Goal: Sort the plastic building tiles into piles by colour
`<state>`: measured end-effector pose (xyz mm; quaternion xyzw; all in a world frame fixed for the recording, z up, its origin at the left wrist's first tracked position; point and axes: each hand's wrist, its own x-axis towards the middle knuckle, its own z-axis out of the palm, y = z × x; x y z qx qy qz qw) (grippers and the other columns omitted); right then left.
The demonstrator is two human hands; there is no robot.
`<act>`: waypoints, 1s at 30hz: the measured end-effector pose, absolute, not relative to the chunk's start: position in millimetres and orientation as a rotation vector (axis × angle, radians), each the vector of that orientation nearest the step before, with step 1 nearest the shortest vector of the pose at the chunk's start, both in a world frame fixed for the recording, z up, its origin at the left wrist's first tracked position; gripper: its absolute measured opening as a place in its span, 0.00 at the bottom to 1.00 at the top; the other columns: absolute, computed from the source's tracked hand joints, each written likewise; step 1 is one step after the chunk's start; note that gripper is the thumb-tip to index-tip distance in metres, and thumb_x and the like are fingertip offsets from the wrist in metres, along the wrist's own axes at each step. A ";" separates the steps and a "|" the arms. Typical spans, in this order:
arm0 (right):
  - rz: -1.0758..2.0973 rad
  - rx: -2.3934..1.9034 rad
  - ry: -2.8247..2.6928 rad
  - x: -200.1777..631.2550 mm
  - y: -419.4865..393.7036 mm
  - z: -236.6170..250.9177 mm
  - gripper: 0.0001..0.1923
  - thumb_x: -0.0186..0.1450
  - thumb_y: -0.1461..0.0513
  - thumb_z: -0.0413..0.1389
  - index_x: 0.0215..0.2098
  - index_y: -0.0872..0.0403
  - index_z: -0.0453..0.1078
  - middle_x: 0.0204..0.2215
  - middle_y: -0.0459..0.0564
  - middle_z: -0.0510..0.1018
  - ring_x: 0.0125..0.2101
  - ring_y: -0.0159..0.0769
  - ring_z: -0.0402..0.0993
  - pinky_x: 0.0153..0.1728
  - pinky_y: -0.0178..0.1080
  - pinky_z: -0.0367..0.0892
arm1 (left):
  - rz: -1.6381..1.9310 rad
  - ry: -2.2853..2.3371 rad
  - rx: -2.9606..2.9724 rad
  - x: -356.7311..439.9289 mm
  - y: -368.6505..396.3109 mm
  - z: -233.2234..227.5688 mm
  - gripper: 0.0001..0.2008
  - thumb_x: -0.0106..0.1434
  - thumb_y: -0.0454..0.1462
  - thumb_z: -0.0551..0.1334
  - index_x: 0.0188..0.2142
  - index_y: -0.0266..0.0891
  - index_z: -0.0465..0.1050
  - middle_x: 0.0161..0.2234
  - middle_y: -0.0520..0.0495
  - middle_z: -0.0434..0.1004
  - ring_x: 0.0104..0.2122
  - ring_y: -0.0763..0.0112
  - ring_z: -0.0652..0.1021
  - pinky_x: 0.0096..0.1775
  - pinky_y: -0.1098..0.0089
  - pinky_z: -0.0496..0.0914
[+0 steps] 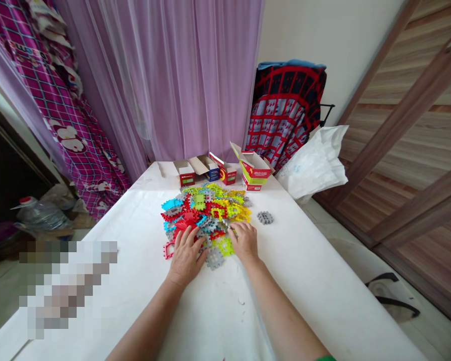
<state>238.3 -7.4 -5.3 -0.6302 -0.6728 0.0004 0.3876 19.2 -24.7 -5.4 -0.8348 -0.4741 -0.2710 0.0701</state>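
Two bare hands in the head view: partly spread left hand, nothing visibly gripped, and loosely curled right hand (cannot tell whether holding anything) at the near edge of a heap of multicoloured notched plastic tiles on a white-covered table. Best to part tiles lightly, avoiding snagged teeth.

Pile of pieces: is lying on the table, mid-frame.
Left hand: is resting on the pile's lower left side.
Right hand: is touching its lower right side.
Loose piece: is lying apart, right of the pile.
Boxes: are standing behind the pile, above mid-frame.
Curtain: is hanging behind them, top centre.
Bag: is sitting by the table's far right corner.
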 end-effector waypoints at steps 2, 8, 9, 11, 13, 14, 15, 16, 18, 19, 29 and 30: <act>0.106 -1.541 -1.564 240.6 -9.6 -3.9 0.13 0.65 0.57 0.49 0.38 0.50 0.74 0.42 0.54 0.79 0.45 0.43 0.71 0.48 0.45 0.63 | -0.845 -1.402 -2.508 18.1 -26.1 -4.4 0.15 0.65 0.41 0.57 0.50 0.45 0.73 0.59 0.42 0.68 0.61 0.49 0.63 0.60 0.45 0.55; 0.858 -1.345 -0.933 239.4 -17.1 1.1 0.18 0.55 0.48 0.57 0.36 0.50 0.71 0.25 0.46 0.76 0.23 0.37 0.73 0.25 0.39 0.69 | -1.078 -1.442 -2.515 34.0 -22.4 11.0 0.15 0.66 0.42 0.56 0.51 0.44 0.72 0.49 0.42 0.77 0.51 0.57 0.73 0.53 0.54 0.64; 0.947 -1.303 -0.864 238.0 -18.1 3.4 0.19 0.52 0.47 0.59 0.35 0.50 0.70 0.23 0.44 0.75 0.22 0.36 0.72 0.23 0.38 0.68 | -1.118 -1.488 -2.513 39.1 -20.4 14.1 0.15 0.66 0.42 0.57 0.50 0.44 0.73 0.46 0.42 0.79 0.49 0.57 0.74 0.51 0.55 0.66; 1.059 -1.237 -0.792 234.6 -20.4 9.2 0.21 0.48 0.48 0.63 0.33 0.51 0.69 0.21 0.42 0.74 0.21 0.34 0.73 0.22 0.36 0.67 | -1.203 -1.585 -2.534 49.3 -16.4 18.1 0.15 0.66 0.44 0.57 0.48 0.43 0.75 0.40 0.43 0.81 0.43 0.59 0.77 0.47 0.57 0.68; 1.129 -1.197 -0.781 231.3 -23.0 15.2 0.22 0.45 0.48 0.65 0.31 0.51 0.68 0.20 0.41 0.73 0.21 0.33 0.73 0.22 0.35 0.67 | -1.340 -1.702 -2.591 57.4 -13.2 18.0 0.14 0.64 0.45 0.58 0.44 0.42 0.76 0.36 0.45 0.82 0.38 0.61 0.78 0.43 0.60 0.71; 1.157 -1.183 -0.791 229.9 -24.3 17.8 0.22 0.45 0.48 0.66 0.30 0.51 0.68 0.19 0.41 0.74 0.21 0.33 0.73 0.22 0.35 0.68 | -1.438 -1.776 -2.621 60.3 -12.2 16.5 0.14 0.64 0.45 0.58 0.43 0.42 0.77 0.35 0.46 0.82 0.36 0.63 0.79 0.40 0.62 0.72; 1.183 -1.169 -0.806 228.9 -25.6 20.0 0.22 0.45 0.48 0.66 0.30 0.51 0.67 0.19 0.41 0.74 0.21 0.33 0.73 0.22 0.34 0.68 | -1.559 -1.862 -2.643 62.4 -11.5 14.6 0.15 0.63 0.46 0.59 0.43 0.41 0.77 0.33 0.46 0.82 0.33 0.65 0.79 0.37 0.64 0.72; 1.209 -1.157 -0.827 228.2 -26.6 21.4 0.22 0.45 0.48 0.66 0.29 0.52 0.67 0.19 0.41 0.74 0.21 0.33 0.73 0.23 0.34 0.68 | -1.697 -1.955 -2.647 63.7 -11.1 12.6 0.16 0.61 0.47 0.60 0.42 0.40 0.77 0.32 0.47 0.81 0.30 0.67 0.78 0.34 0.67 0.72; 1.260 -1.134 -0.878 228.2 -27.7 22.1 0.22 0.46 0.48 0.66 0.29 0.52 0.67 0.19 0.41 0.74 0.21 0.32 0.74 0.24 0.34 0.69 | -1.990 -2.132 -2.609 64.2 -10.7 9.8 0.19 0.57 0.49 0.63 0.41 0.38 0.76 0.29 0.48 0.80 0.24 0.72 0.76 0.28 0.71 0.71; 1.282 -1.128 -0.908 228.9 -27.8 21.2 0.22 0.47 0.48 0.66 0.30 0.52 0.67 0.20 0.41 0.74 0.22 0.32 0.74 0.24 0.34 0.69 | -2.125 -2.205 -2.577 63.6 -10.6 9.7 0.20 0.55 0.50 0.65 0.40 0.38 0.76 0.28 0.49 0.79 0.22 0.74 0.74 0.25 0.73 0.69; 0.718 -1.290 -1.755 246.4 -35.4 20.4 0.33 0.54 0.61 0.63 0.58 0.46 0.64 0.54 0.50 0.71 0.49 0.40 0.71 0.49 0.44 0.68 | -2.482 -2.412 -2.614 53.8 -11.5 25.2 0.22 0.46 0.51 0.71 0.32 0.37 0.73 0.18 0.58 0.69 0.16 0.82 0.65 0.19 0.79 0.60; 0.621 -1.305 -1.850 246.0 -37.0 22.2 0.36 0.54 0.63 0.63 0.60 0.45 0.62 0.56 0.50 0.69 0.53 0.42 0.68 0.53 0.45 0.65 | -2.473 -2.394 -2.647 53.7 -12.2 24.8 0.21 0.46 0.50 0.71 0.32 0.37 0.73 0.19 0.57 0.69 0.16 0.82 0.65 0.19 0.79 0.60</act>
